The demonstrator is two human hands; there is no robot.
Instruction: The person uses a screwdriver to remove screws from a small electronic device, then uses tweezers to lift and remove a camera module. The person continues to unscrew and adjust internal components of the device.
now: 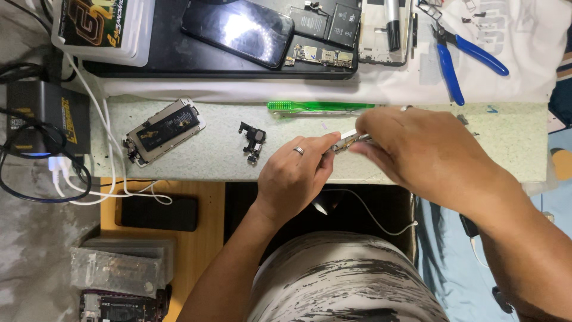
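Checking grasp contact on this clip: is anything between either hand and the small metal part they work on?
Nothing visible. The left hand and right hand both pinch the small metal part directly, above the work mat.

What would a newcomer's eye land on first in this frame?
Both hands meet mid-bench: the left hand and right hand pinch a small metal part between them. Just behind lies a green toothbrush, with blue pliers at the upper right and an opened phone to the left.
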